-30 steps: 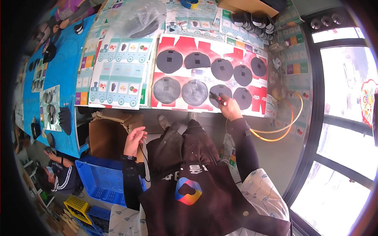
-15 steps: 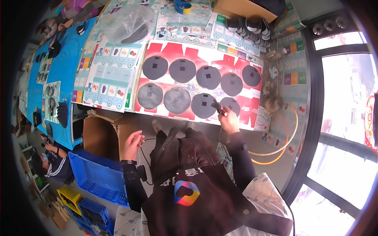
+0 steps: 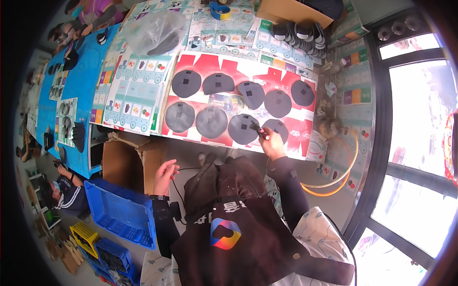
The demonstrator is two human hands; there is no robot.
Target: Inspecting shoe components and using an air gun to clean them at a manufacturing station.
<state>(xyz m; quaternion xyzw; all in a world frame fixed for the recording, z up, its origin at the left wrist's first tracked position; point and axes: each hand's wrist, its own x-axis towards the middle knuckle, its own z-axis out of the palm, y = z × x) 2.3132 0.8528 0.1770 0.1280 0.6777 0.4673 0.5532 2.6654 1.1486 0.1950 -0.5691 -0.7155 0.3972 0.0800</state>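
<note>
Workroom bench [image 3: 334, 102] | dark round pads [image 3: 243, 128] in two rows on red sheet [image 3: 298, 131] | right hand [image 3: 272, 142] now at front-row pad, grip pinching small dark tool [image 3: 260, 128] | left hand [image 3: 164, 174] has dropped off bench, grip loosely curled, empty | blue crate [image 3: 119, 212] beside.

R hand [image 3: 272, 143] shifted leftward along red sheet [image 3: 224, 71], L hand [image 3: 164, 175] dropped below table edge

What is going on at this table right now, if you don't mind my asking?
A person in a dark apron works at a red sheet covered with two rows of dark round pads. The right hand holds a small dark tool at the front row, beside one pad. The left hand hangs below the table edge, near a cardboard box.
</note>
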